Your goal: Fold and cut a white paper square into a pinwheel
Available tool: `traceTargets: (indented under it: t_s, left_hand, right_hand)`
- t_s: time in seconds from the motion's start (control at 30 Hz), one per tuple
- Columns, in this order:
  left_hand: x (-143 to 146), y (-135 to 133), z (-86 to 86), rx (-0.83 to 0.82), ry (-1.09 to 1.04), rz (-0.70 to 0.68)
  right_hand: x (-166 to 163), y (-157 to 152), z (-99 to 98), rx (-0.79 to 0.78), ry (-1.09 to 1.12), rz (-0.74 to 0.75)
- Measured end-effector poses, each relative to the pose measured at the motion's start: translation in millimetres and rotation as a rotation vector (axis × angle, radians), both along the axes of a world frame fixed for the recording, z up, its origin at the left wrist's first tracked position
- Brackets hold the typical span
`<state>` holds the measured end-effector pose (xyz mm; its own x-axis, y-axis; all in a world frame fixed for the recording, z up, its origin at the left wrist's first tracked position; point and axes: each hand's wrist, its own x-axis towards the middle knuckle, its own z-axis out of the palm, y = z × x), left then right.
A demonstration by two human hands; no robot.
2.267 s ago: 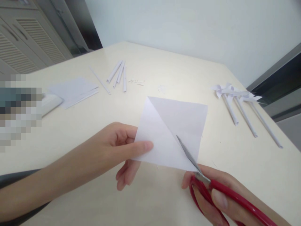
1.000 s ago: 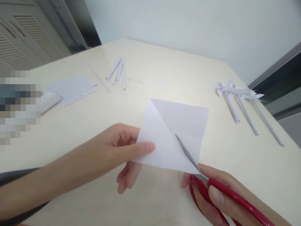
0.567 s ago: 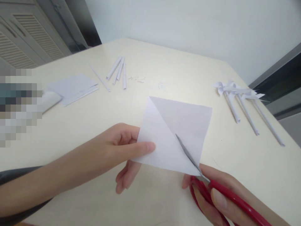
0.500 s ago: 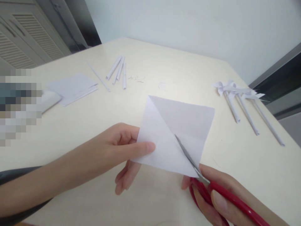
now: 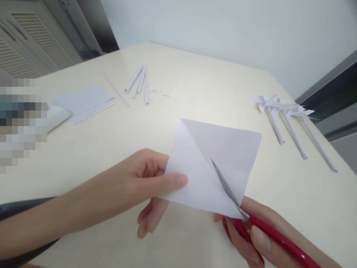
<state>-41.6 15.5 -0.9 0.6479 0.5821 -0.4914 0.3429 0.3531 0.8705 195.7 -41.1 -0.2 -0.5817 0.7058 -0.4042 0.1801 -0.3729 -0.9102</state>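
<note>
A white square sheet of paper with a diagonal crease is lifted a little above the cream table. My left hand pinches its left edge, thumb on top and fingers beneath. My right hand grips red-handled scissors at the lower right. Their grey blades lie along the crease, running in from the sheet's near corner toward its middle.
Several rolled paper sticks and small paper scraps lie at the back. A stack of white sheets rests at the left beside a white object. Finished paper pinwheels lie near the table's right edge.
The sheet has shifted slightly right and toward me, its right corner swinging outward. The scissor blades stay along the crease at about the same depth.
</note>
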Motion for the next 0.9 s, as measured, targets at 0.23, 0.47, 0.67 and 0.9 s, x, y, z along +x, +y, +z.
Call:
traceTargets:
  t_s: [0.23,0.47,0.67,0.9]
  left_hand:
    - [0.2,0.8,-0.5,0.004,0.006,0.015]
    - [0.1,-0.2,1.1,0.006,0.012,0.017]
    - [0.9,0.1,2.3,0.011,0.013,0.004]
    - [0.8,0.8,1.4,-0.011,-0.035,-0.025]
  right_hand:
    - [1.8,-3.1,-1.9,-0.015,-0.039,-0.042]
    - [3.8,-7.1,-4.7,-0.057,-0.047,-0.095]
    - [5.4,-8.4,-4.2,-0.112,-0.036,-0.121]
    - [8.1,-8.4,-4.6,-0.083,-0.015,-0.093]
